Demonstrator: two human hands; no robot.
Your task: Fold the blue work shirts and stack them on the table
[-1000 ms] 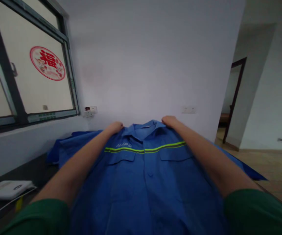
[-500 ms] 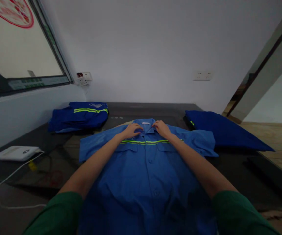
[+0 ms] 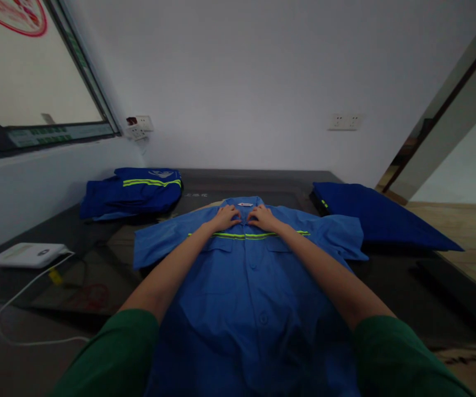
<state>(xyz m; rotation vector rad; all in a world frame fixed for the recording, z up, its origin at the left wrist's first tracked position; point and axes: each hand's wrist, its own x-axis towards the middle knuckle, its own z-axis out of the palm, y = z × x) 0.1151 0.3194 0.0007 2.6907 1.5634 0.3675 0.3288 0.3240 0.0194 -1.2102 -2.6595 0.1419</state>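
Observation:
A light blue work shirt (image 3: 246,286) with a yellow-green reflective stripe across the chest lies flat, front up, on a dark table (image 3: 97,264). Both my hands rest on its collar at the far end. My left hand (image 3: 225,216) lies on the left collar flap with fingers bent down onto the cloth. My right hand (image 3: 263,216) lies on the right flap the same way. The two hands nearly touch at the collar's middle. Green sleeves cover my upper arms.
A folded dark blue garment with reflective stripes (image 3: 133,190) sits at the back left. Another dark blue folded cloth (image 3: 378,218) lies at the right. A white flat device (image 3: 27,255) with a white cable (image 3: 19,309) is at the left. Wall sockets (image 3: 345,121) and a window lie beyond.
The shirt was held up a second ago and now lies flat on the table. My hands have moved from the shoulders inward onto the collar.

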